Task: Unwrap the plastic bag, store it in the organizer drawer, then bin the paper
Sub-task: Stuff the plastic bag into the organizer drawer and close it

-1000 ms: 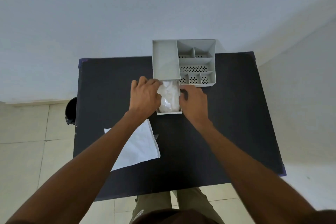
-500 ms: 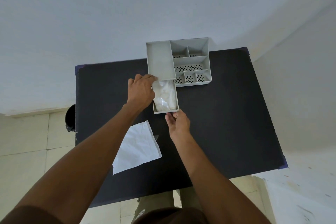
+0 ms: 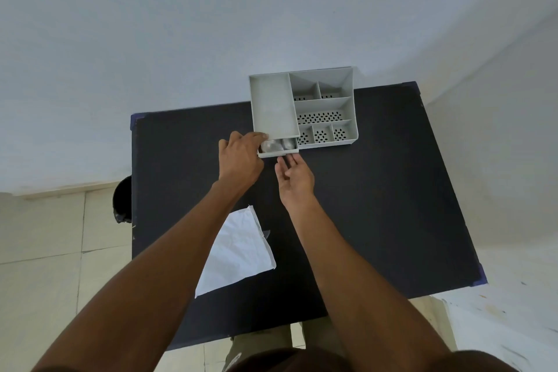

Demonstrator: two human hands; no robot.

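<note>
**Q:** Where's the bag now?

**Me:** Head cam: plastic bag (image 3: 277, 144) sits in the drawer (image 3: 277, 154), almost shut, straight ahead of my right hand (image 3: 294, 180), fingers loose and open at its front. Left hand (image 3: 241, 157) braces the organizer (image 3: 323, 106), empty. Paper (image 3: 238, 251) lies behind my left wrist.

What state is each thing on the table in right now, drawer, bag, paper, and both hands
drawer: nearly shut, only a short part sticks out of the organizer
plastic bag: inside the drawer, partly visible
paper: unfolded, flat on the table, not binned
bin: on the floor beside the table, mostly hidden
left hand: open, fingers at the drawer's left corner
right hand: open, fingertips at the drawer front
</note>
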